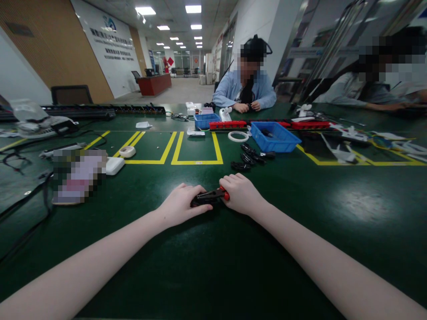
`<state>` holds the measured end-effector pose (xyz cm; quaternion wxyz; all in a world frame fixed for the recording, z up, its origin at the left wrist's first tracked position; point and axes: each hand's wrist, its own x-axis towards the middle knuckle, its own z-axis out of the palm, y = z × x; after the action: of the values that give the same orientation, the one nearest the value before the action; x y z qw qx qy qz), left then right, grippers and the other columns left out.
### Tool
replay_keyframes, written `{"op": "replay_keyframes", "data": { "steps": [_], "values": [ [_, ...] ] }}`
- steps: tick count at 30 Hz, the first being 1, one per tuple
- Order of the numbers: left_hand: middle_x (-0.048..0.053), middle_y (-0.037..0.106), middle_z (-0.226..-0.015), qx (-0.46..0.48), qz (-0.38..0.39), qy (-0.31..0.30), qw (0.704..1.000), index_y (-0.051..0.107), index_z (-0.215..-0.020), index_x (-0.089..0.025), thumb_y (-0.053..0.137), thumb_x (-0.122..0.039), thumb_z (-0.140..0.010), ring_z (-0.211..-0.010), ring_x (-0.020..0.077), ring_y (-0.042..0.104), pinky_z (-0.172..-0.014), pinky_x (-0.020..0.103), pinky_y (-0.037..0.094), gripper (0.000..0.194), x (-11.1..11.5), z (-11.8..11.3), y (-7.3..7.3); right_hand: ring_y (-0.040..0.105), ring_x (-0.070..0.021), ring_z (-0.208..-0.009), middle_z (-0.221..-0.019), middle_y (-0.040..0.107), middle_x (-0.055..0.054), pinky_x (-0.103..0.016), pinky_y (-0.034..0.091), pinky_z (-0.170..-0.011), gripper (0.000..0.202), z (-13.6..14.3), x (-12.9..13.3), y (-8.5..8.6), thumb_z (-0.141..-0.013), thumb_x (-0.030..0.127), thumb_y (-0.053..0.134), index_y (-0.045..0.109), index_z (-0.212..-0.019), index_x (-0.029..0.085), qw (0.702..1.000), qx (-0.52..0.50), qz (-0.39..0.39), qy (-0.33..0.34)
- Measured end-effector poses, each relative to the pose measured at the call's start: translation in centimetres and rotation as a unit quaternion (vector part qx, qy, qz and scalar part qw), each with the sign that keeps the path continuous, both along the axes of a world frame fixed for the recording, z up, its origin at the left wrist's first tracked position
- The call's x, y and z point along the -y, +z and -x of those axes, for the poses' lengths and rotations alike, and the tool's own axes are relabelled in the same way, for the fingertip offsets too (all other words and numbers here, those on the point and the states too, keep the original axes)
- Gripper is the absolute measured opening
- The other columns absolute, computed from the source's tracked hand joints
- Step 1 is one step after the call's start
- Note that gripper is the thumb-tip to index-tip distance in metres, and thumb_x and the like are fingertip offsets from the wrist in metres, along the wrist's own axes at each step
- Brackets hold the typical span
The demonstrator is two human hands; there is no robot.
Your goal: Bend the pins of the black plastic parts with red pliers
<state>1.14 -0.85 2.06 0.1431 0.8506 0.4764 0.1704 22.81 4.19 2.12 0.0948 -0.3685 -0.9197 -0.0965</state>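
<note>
My right hand [243, 194] is closed around the red handles of dark-jawed pliers [213, 195], which point left. Facing it, my left hand [180, 205] is curled with its thumb stretched along the front of a small black bundle [197, 202], which looks like a coiled cable. The plier jaws reach the bundle; whether they grip it is hidden by my fingers. Both hands are just above or on the green table. Beyond them lie several more black cable bundles [247, 156].
A blue bin [275, 138] and a white ring [238, 136] stand past the bundles. Red strips [227, 125] lie farther back. To the left are a blurred-out phone-like object [80, 178], a white case [114, 166] and black cables [46, 195]. A co-worker [245, 89] sits opposite, another at right.
</note>
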Motion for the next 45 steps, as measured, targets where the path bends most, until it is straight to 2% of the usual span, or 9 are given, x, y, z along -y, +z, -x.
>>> {"op": "replay_keyframes", "data": {
  "steps": [9,14,22,28,35,39,45],
  "values": [
    [0.004,0.070,-0.096,0.000,-0.005,-0.008,1.000,0.059,-0.105,-0.020,0.057,-0.050,-0.092,-0.085,0.0235,0.064,-0.081,0.037,0.045,0.033,-0.1,0.1,-0.3,0.058,-0.0221,-0.080,-0.088,0.068,-0.011,-0.032,0.034,-0.075,0.006,0.2,0.1,0.3,-0.084,0.017,0.056,0.062,-0.082,0.014,1.000,0.015,0.005,0.003],
    [0.004,0.070,-0.099,0.000,-0.003,-0.016,1.000,0.059,-0.106,-0.020,0.055,-0.051,-0.093,-0.087,0.0233,0.064,-0.082,0.037,0.044,0.034,-0.1,0.2,-0.4,0.058,-0.0223,-0.080,-0.087,0.068,-0.010,-0.032,0.035,-0.075,0.004,0.1,0.0,0.5,-0.081,0.017,0.059,0.062,-0.082,0.014,1.000,0.027,0.013,0.005],
    [0.002,0.067,-0.090,-0.019,0.006,-0.057,0.998,0.058,-0.108,-0.020,0.053,-0.053,-0.095,-0.082,0.0214,0.061,-0.084,0.038,0.041,0.036,-0.2,0.0,-0.3,0.058,-0.0218,-0.081,-0.085,0.068,-0.009,-0.032,0.033,-0.075,0.003,-0.2,-0.1,1.2,-0.080,0.017,0.060,0.062,-0.082,0.015,0.998,0.046,0.024,0.020],
    [0.003,0.067,-0.090,-0.015,0.008,-0.060,0.998,0.058,-0.108,-0.020,0.051,-0.054,-0.095,-0.083,0.0214,0.062,-0.084,0.038,0.041,0.037,-0.2,0.1,-0.2,0.057,-0.0218,-0.080,-0.084,0.068,-0.009,-0.032,0.034,-0.075,0.002,-0.1,0.2,1.1,-0.080,0.016,0.060,0.061,-0.081,0.015,0.999,0.042,0.029,0.015],
    [0.001,0.067,-0.089,0.000,0.014,-0.055,0.998,0.059,-0.106,-0.019,0.055,-0.051,-0.094,-0.082,0.0199,0.061,-0.086,0.038,0.041,0.034,-0.1,0.1,-0.2,0.056,-0.0219,-0.079,-0.084,0.066,-0.009,-0.033,0.034,-0.074,0.004,-0.1,0.5,0.5,-0.078,0.015,0.061,0.061,-0.082,0.015,0.999,0.018,0.039,0.012],
    [0.002,0.067,-0.096,0.014,0.016,-0.052,0.998,0.060,-0.105,-0.020,0.058,-0.047,-0.093,-0.087,0.0209,0.061,-0.084,0.037,0.042,0.030,-0.1,0.0,-0.2,0.055,-0.0221,-0.082,-0.087,0.065,-0.009,-0.033,0.035,-0.077,0.005,-0.2,0.4,0.4,-0.079,0.016,0.060,0.059,-0.084,0.016,0.999,-0.010,0.044,0.018],
    [0.004,0.063,-0.102,0.026,-0.017,-0.024,0.999,0.062,-0.108,-0.020,0.058,-0.046,-0.092,-0.094,0.0231,0.059,-0.082,0.037,0.044,0.031,-0.3,0.2,-0.8,0.056,-0.0213,-0.087,-0.093,0.064,-0.007,-0.032,0.038,-0.082,0.009,-1.0,0.1,0.1,-0.079,0.020,0.062,0.058,-0.086,0.018,0.996,-0.067,0.052,0.009]
  ]
}}
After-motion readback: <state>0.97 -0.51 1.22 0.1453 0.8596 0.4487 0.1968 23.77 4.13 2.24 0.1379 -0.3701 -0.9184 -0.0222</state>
